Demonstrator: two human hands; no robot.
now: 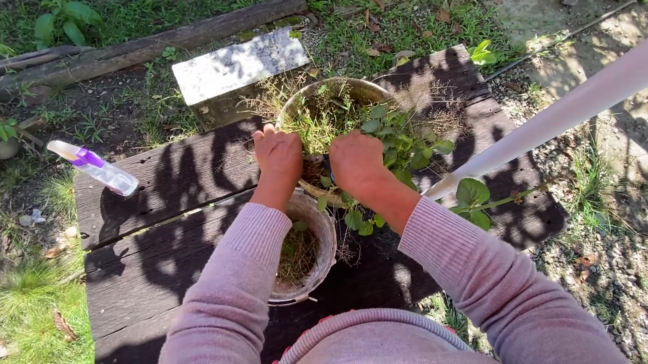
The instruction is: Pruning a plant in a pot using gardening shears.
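Both hands, left hand (pixel 278 159) and right hand (pixel 356 162), curl closed into the weedy growth of the plant pot (pixel 331 104) (fingers buried) at the wooden platform's (pixel 162 184) far edge.

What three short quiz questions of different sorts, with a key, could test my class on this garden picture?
1. True or false: both hands reach into the far plant pot.
2. Which lies on the wooden platform at the left? A) trowel B) spray bottle C) glove
3. Name what sits beneath the forearms, nearer the person.

Key: 1. True: the left hand and right hand are among its weeds. 2. B. 3. A second pot, holding dry plant scraps.
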